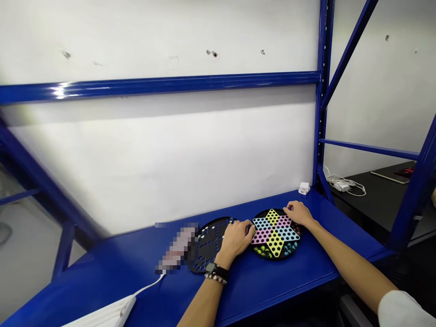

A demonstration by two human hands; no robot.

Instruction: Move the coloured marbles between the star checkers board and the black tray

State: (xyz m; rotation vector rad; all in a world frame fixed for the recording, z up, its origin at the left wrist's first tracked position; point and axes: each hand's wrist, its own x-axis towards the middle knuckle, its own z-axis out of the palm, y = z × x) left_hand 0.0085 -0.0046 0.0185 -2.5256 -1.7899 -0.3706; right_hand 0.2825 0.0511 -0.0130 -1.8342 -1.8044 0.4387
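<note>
A round Chinese checkers board (275,233) lies on the blue table, with a star of yellow, pink and blue holed sections. Small coloured pieces (263,250) sit in the hollows around the star. My left hand (237,237) is at the board's left edge, its fingers curled together; what they hold, if anything, is hidden. Over the upper right rim, my right hand (298,212) has its fingers drawn together in a pinch, and anything between them is too small to make out. Left of the board, partly behind my left hand, is a round black tray (208,244) with holes and a few white pieces.
A blurred-out flat device (179,247) lies beside the black tray, its white cable (148,285) running to a white power strip (112,312). A white charger (304,188) stands at the back right. Blue frame posts (319,113) rise behind the table, against a white wall.
</note>
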